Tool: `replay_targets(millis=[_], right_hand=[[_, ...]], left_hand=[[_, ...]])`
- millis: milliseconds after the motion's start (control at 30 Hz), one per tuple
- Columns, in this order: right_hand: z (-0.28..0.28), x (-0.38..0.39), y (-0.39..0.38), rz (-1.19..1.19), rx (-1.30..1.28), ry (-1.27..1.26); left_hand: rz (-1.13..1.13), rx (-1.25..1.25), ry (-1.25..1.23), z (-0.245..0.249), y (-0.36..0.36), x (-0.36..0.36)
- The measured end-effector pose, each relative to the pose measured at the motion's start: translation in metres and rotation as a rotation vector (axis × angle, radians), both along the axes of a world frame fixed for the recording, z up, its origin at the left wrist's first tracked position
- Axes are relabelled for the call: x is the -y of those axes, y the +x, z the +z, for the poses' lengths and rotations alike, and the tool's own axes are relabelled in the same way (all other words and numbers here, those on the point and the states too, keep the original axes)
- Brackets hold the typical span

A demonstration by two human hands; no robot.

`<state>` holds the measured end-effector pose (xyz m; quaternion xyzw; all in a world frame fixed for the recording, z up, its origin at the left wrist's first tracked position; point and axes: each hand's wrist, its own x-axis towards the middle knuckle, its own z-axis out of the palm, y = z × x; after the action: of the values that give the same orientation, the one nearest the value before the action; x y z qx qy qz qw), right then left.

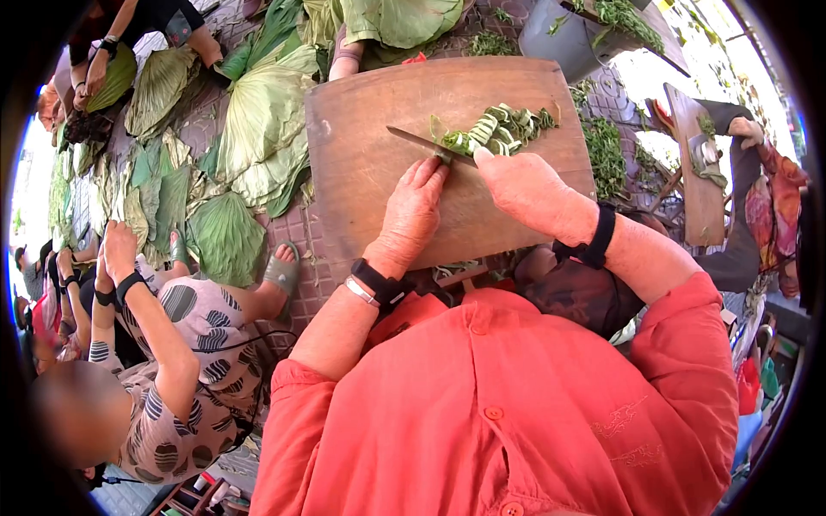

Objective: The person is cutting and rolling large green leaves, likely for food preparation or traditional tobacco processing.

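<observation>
I read the right hand (525,185) clamped on the knife (417,139), blade laid across the rolled leaf (453,143) on the wooden board (361,189), upper centre of frame, cut strips (503,125) piled just beyond. Left hand (411,215) sits apart, close by, flat, fingertips (433,172) pinning the roll (other people (172,344) at frame edges, not mine). My call: tuck those fingertips back from the edge and slice thin, even, straight down.
</observation>
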<state>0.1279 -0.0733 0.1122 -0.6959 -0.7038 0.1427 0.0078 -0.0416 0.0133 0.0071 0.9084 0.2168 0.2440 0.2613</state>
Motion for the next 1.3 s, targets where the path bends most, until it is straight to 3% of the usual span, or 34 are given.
replay_targets(millis=[300,633,1100,1300], right_hand=[[-0.033,-0.032,0.011,-0.141,-0.128,0.117],[0.001,0.007,0.002,-0.073,-0.058,0.03],[0.004,-0.018,-0.006,-0.038,-0.047,-0.116],[-0.018,-0.03,0.001,-0.068,-0.088,0.01]], left_hand=[[-0.012,0.004,-0.026,0.002,-0.001,0.002],[0.001,0.004,-0.016,0.002,-0.001,0.002],[-0.003,0.004,-0.041,-0.002,-0.002,-0.002],[-0.023,0.016,-0.042,0.002,-0.001,-0.002]])
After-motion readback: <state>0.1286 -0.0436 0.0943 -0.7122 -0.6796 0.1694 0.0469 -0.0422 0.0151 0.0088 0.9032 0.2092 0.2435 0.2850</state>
